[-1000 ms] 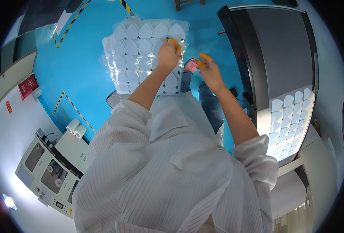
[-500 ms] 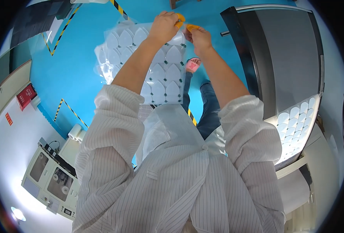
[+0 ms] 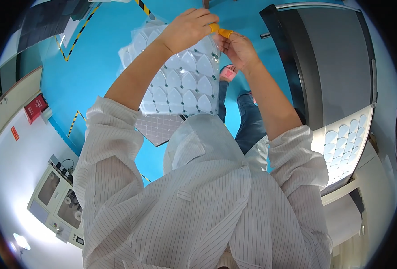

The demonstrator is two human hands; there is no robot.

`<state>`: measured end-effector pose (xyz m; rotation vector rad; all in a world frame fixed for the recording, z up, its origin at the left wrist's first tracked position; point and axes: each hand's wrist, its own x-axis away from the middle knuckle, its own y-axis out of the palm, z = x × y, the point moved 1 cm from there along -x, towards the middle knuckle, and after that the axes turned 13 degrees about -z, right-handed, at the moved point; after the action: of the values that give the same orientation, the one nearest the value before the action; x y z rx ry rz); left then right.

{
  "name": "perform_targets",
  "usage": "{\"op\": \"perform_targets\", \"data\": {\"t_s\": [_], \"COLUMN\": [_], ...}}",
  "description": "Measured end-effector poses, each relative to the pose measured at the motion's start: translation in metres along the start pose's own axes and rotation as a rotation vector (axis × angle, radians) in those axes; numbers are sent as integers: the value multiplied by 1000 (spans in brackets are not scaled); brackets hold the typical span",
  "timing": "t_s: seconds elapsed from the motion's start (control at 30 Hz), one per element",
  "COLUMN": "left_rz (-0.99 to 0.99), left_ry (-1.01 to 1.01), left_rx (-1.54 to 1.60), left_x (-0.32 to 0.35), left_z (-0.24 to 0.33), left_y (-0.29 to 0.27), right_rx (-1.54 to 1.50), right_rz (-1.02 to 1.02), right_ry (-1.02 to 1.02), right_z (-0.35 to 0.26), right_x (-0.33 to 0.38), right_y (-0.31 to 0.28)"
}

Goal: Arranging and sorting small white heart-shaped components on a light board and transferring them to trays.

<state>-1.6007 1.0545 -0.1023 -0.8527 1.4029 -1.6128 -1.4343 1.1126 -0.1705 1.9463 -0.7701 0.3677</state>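
Left hand [image 3: 187,28] grips the top edge of a clear plastic blister tray of white teardrop-shaped pieces [image 3: 180,80], held up above the blue floor [image 3: 95,71]. Right hand [image 3: 238,47], just right of the tray's top corner, pinches that edge closed; orange finger cots [image 3: 221,31] meet there.

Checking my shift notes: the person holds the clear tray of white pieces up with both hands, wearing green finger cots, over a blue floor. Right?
Not quite. The head view shows the finger cots are orange, not green. The rest holds: left hand and right hand hold the clear tray of white pieces up over the blue floor.
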Motion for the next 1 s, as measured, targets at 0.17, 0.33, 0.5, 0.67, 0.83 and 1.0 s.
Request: {"op": "perform_targets", "data": {"t_s": [0.17,0.33,0.5,0.67,0.83,1.0], "left_rz": [43,649,994,1173,683,453], "left_ry": [-695,-975,-1068,-1067,-831,-472], "left_rx": [792,506,148,-19,35,-33], "left_x": [53,203,243,282,212,145], "left_z": [36,58,98,113,114,103], "left_y": [-27,-106,-202,-274,-302,-304], "right_rx": [301,778,1320,1498,1241,1443], "right_rz": [462,704,595,482,330,-592], "right_ry": [-32,-50,54,52,-745,-989], "right_z": [15,29,47,36,18,-70], "right_x": [-29,-43,-52,-24,8,157], "right_y": [-13,-23,-16,8,84,242]}}
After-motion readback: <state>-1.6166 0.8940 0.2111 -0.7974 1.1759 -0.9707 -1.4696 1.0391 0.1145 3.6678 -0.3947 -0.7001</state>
